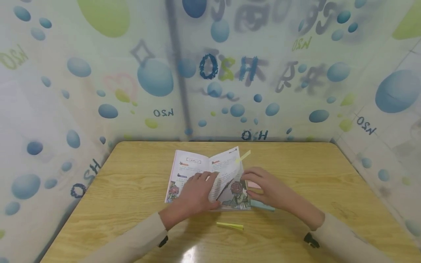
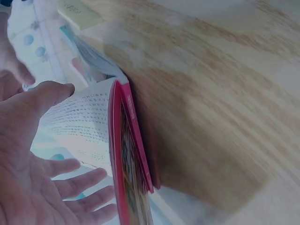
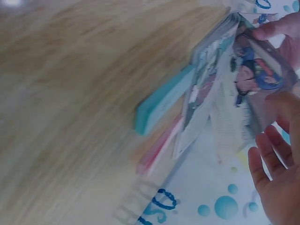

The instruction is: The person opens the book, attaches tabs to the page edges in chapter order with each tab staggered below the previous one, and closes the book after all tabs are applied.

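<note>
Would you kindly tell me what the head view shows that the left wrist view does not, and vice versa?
Only the head view shows the yellow tab at the right page's edge and the sleeves. Only the left wrist view shows small pale marks on the red edge of the book. Both show the book, the left hand, the right hand and the table.

The book (image 1: pixel 228 171) lies on the table (image 1: pixel 131 190) (a strip (image 1: pixel 230 225) before it).
</note>
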A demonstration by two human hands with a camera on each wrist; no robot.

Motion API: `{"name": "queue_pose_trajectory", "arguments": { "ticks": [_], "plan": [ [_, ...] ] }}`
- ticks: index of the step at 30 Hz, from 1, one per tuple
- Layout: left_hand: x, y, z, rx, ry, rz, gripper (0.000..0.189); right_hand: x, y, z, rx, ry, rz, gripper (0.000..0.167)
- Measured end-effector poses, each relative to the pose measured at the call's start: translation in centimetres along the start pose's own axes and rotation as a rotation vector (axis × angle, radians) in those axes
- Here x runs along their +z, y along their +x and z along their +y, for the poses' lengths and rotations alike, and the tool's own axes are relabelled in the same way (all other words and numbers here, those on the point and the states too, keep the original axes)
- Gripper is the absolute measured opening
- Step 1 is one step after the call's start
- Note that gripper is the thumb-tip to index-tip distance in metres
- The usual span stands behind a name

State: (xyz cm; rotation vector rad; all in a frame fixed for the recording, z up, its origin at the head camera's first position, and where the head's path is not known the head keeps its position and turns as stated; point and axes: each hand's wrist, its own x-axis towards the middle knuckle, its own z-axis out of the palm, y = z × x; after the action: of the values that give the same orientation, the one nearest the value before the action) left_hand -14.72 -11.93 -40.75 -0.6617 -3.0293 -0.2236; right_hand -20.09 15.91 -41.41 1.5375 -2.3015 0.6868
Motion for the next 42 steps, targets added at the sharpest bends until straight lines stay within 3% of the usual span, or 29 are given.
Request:
{"name": "queue_pose_trajectory", "arguments": {
  "ticks": [5,11,16,22,27,31,37,42],
  "plan": [
    [-1.0,-0.6,-0.7,-0.036,0.001,0.069,0.095,0.0,-0.7,0.1,0.023,-0.008,-0.045,0.047],
    [-2.1,-1.4,-1.8,-0.062,-0.008,0.150,0.088,0.4,-1.1,-0.1,0.110,0.037,-0.142,0.036],
    [-2.9,-2.3,-2.9,-0.078,-0.010,0.218,0.084,0.7,-1.0,-0.3,0.137,0.047,-0.184,0.034],
    [-2.9,-2.8,-3.5,-0.066,0.059,0.330,0.096,0.8,-1.1,-0.4,0.198,0.053,-0.237,0.033],
    [-2.6,-2.8,-3.6,-0.033,0.116,0.401,0.095,1.3,-0.7,-0.4,0.207,0.045,-0.301,0.037],
    [-2.4,-2.7,-3.8,0.016,0.171,0.363,0.092,2.0,-0.4,-0.4,0.219,0.056,-0.376,0.050],
    [-2.3,-2.7,-3.9,0.118,0.255,0.153,0.088,2.9,0.1,-0.4,0.251,0.051,-0.468,0.065],
    [-2.1,-3.1,-4.1,0.152,0.204,-0.007,0.068,3.2,0.5,-0.1,0.258,0.044,-0.495,0.065]
  ]
}}
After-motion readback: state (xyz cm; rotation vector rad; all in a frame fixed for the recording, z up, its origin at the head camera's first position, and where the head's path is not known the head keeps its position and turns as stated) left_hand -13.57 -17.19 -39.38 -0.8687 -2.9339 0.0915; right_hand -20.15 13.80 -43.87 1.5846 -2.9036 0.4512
